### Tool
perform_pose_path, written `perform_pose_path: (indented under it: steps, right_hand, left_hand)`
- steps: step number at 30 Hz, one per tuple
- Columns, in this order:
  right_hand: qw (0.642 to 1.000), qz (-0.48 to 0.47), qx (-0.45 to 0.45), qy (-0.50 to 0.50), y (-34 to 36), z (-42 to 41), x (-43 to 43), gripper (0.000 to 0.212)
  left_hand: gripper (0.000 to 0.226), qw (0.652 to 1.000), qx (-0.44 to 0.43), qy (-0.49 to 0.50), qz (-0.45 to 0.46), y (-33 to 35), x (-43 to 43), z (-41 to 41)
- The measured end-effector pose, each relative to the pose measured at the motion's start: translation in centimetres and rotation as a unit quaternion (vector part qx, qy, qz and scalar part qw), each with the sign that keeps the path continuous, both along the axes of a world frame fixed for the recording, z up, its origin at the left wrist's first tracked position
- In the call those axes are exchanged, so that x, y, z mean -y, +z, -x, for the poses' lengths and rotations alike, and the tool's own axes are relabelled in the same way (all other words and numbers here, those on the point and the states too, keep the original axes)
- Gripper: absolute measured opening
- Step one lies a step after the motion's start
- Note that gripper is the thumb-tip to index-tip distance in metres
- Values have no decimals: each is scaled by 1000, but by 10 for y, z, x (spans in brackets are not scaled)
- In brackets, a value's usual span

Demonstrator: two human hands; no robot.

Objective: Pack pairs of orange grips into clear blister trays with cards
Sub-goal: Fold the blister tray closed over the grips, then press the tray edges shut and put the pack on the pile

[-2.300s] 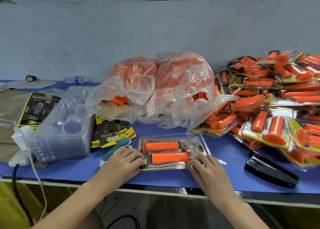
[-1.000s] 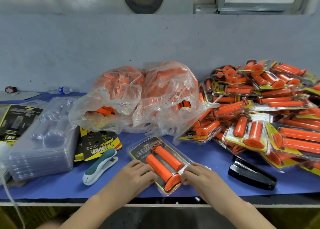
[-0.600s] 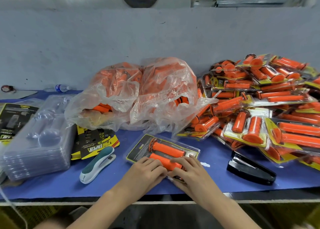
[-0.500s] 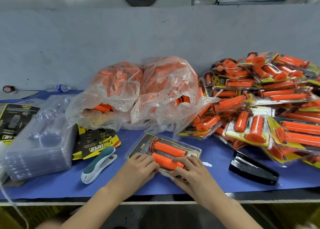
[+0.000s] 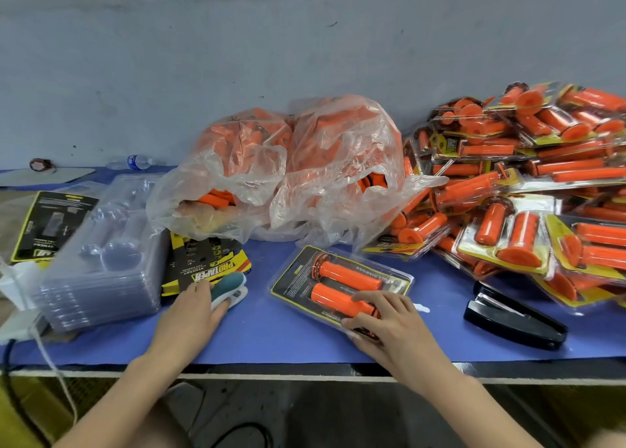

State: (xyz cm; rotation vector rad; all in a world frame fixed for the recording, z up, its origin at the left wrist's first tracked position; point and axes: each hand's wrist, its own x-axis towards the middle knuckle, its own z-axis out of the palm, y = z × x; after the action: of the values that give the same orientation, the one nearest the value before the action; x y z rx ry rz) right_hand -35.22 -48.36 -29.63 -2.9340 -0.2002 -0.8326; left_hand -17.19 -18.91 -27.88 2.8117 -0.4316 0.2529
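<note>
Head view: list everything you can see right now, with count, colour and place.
front pack: one, clear tray, black-yellow card, two orange grips; table centre front.
finished packs: many, orange and yellow; piled right.
bags: two, clear, holding loose orange grips; centre back.
empty trays: one stack, clear; left.
cards: two stacks, black-yellow; far left and beside trays.
teal stapler: one; left of front pack.
black stapler: one; right front.
bottle: one, clear; back left.
table: one, blue.
left-hand grip: thumb and fingers astride teal stapler.
right-hand grip: holds front pack's near end.
</note>
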Motion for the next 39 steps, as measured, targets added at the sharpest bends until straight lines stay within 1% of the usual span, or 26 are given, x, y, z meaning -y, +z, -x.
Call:
perform_pose_path:
  steps: [1,3,5,6,8,9,10,12,14,17,19,20,23,30,31,35,39]
  right_hand:
    - [1000,1,-2,-2,0,0,0,13]
    - [1000,2,-6,-7,0,0,0,11]
    - [1000,-1,-5,-9,-1,0,1,12]
    - [1000,-6,-5,-9,-1,0,1,12]
    - [1000,-17,-3,-9,-1,0,1,12]
    - [1000,-23,-4,-11,-1,0,1,12]
    - [1000,-27,-6,-12,-1,1,2,11]
    - [999,-37,-11,-12,-2,1,2,10]
    - [999,-45,-15,-12,-1,2,2,9]
    - [998,-52,-12,-13,0,1,1,10]
    - [998,-57,-15,-12,1,1,0,11]
    - [998,-61,-19,-9,1,1,1,12]
    - [996,-82,-40,-3,3,2,1,15]
    - [992,-109,-54,18,5,3,1,21]
    - [992,-111,-53,22,5,3,1,21]
    - [992,-115,-42,33,4,2,0,21]
    - [993,-104,-38,36,6,2,-1,21]
  left_hand:
    - [29,999,-16,-8,31,1,1,3]
    - [25,986,-78,-40,145,7,4,9]
    - [27,946,-168,-74,267,15,14,20]
    - [34,931,-202,-87,290,19,20,27]
    - [62,923,-262,-102,263,26,35,44]
    - [72,914,-306,-106,245,27,43,51]
    - [77,900,-352,-109,233,27,51,57]
    - [76,873,-421,-110,222,27,64,67]
    - [70,838,-480,-109,236,27,75,74]
    - [71,797,-535,-131,247,27,88,79]
    - [76,775,-551,-137,278,28,97,82]
    - [77,770,-553,-135,289,29,102,84]
    - [77,770,-549,-113,305,30,112,88]
    - [65,742,-566,-93,347,32,115,84]
    - [65,741,-566,-91,348,32,116,84]
    - [65,763,-547,-89,332,28,120,86]
    - [65,770,-544,-80,324,26,119,86]
